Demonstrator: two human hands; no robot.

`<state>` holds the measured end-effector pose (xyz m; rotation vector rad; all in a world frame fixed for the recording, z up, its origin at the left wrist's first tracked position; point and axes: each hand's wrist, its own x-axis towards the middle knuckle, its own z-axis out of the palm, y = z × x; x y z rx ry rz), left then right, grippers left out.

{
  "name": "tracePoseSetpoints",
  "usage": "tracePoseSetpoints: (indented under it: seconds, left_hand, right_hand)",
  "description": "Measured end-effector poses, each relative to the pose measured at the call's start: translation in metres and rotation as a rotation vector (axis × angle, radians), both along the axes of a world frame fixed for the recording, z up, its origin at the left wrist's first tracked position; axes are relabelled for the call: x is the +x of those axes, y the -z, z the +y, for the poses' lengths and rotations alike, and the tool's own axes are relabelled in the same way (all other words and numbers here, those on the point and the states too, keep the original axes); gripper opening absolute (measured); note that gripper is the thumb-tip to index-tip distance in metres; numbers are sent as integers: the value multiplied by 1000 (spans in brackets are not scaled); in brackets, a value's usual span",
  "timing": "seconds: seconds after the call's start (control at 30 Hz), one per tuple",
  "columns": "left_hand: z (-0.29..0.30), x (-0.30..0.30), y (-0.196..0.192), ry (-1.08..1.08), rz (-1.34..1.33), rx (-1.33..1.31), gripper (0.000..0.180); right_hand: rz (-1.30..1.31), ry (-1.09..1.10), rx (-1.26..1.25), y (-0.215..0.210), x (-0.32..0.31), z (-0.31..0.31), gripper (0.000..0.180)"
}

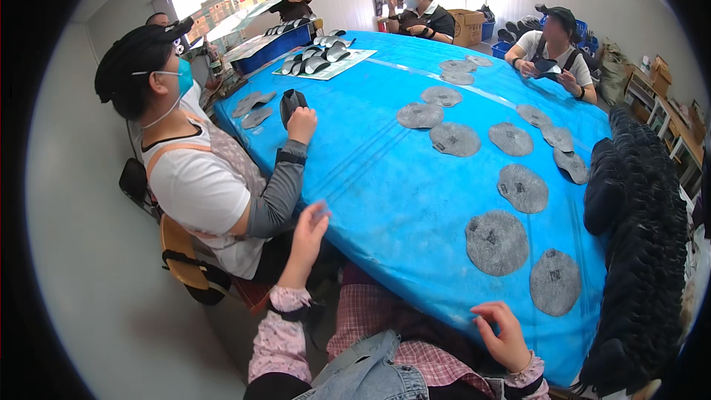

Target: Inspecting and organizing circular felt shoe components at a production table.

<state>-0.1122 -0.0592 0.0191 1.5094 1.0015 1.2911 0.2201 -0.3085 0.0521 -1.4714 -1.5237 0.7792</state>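
Note:
My left hand is raised just off the left front edge of the blue-covered table. Its fingers stretch out, slightly blurred at the tips, with nothing visible in them. Over the front edge hovers my right hand, loosely curved, the fingers apart and holding nothing that I can see. Closest to it lie two flat, roundish grey fabric pieces, one large and one more oval. Another grey piece lies just beyond them.
Several more grey pieces run toward the far end. A tall row of stacked dark pieces lines the right edge. Close on my left a seated co-worker holds a dark curved piece. Curved pieces rest on a white board.

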Motion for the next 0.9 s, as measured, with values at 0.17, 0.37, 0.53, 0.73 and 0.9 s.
tracePoseSetpoints:
  seconds: [0.17, 0.37, 0.53, 0.73, 0.9]
  left_hand:
    - [40, -87, -8, -458, -317, -9, 48]
    - [46, -67, -35, -180, -109, -210, 47]
    - [120, 28, -116, 196, 53, -222, 60]
    - [207, 92, -167, 18, 240, -252, 55]
    - [250, 83, -180, -3, 116, -406, 60]
  right_hand:
    - [-112, 182, 120, 11, 11, -30, 26]
    - [-207, 283, 276, 17, 27, -44, 35]
    - [-114, 247, 170, 16, 27, -40, 35]
    - [-65, 302, 156, 25, 32, -41, 38]
    - [-3, 357, 75, 20, 27, -59, 33]
